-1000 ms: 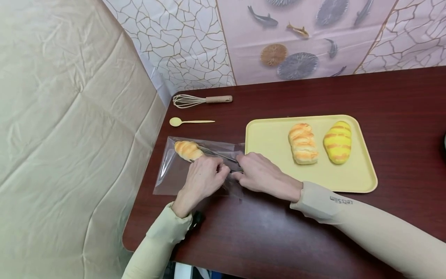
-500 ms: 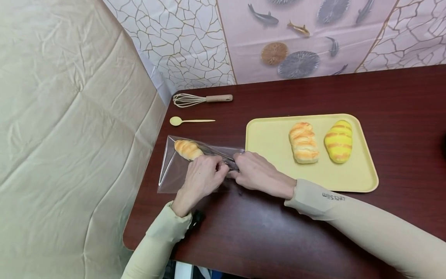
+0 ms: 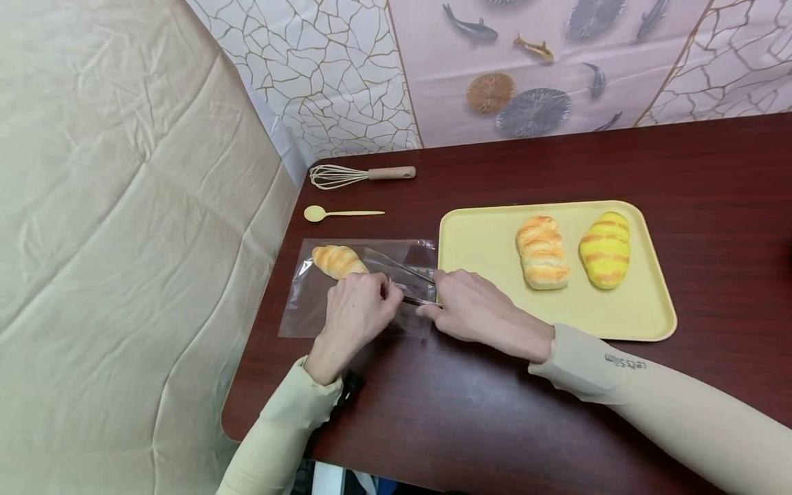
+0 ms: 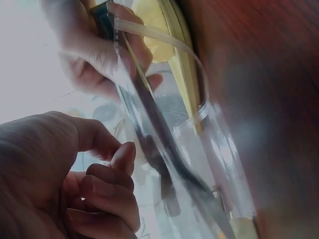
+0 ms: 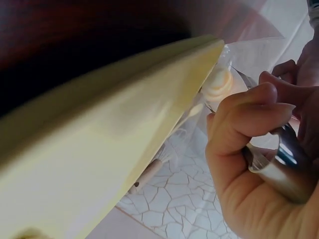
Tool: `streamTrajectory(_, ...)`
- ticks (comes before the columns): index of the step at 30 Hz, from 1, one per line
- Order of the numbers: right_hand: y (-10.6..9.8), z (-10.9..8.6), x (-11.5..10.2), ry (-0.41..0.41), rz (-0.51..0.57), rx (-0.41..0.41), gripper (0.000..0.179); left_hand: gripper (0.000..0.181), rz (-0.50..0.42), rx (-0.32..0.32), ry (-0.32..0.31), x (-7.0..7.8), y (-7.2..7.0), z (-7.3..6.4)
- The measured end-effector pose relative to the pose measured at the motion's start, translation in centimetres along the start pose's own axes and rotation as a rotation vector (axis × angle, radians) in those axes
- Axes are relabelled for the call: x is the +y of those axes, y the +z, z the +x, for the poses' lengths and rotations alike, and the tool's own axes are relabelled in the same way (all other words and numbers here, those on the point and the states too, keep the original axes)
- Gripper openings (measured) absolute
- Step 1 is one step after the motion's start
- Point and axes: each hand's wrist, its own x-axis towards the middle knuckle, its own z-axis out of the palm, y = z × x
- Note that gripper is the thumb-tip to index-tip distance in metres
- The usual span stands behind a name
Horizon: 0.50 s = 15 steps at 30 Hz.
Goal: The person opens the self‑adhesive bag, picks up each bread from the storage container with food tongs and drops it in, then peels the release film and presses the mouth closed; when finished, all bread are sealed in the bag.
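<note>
A clear plastic bag (image 3: 309,309) lies on the dark red table with a striped, golden-topped bread roll (image 3: 337,261) inside its far left part. My left hand (image 3: 359,306) pinches the bag's upper film between thumb and curled fingers, just in front of the roll. My right hand (image 3: 470,306) holds metal tongs (image 3: 411,271) at the bag's right end. Two spread arms of the tongs reach left into the bag, and one passes behind the left hand. In the right wrist view, fingers curl round the bent metal end of the tongs (image 5: 286,159).
A yellow tray (image 3: 476,254) right of the bag carries an orange-topped bread (image 3: 542,253) and a yellow striped bread (image 3: 605,249). Behind the bag lie a cream spoon (image 3: 315,214) and a whisk (image 3: 392,173). A beige cloth (image 3: 148,275) hangs along the table's left side.
My right hand moved left with the tongs, then back right; the tongs' arms now stand wider apart. The bag's right part shifted and flattened. My left hand stayed nearly in place.
</note>
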Motion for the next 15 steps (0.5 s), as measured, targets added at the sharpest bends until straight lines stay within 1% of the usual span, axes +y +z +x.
streamTrajectory(5,-0.8,-2.4,1.1,0.032,-0.015,0.024,0.035,0.036,0.024,-0.005,0.004,0.3,-0.2,0.0)
streamTrajectory(11,-1.7,-5.3,2.5,0.07,-0.022,0.05,0.034,0.036,0.019,-0.014,-0.014,0.4,-0.2,0.1)
streamTrajectory(15,-2.2,-7.2,3.3,0.113,-0.023,0.071,0.036,0.034,0.014,-0.01,-0.023,0.4,-0.1,0.1)
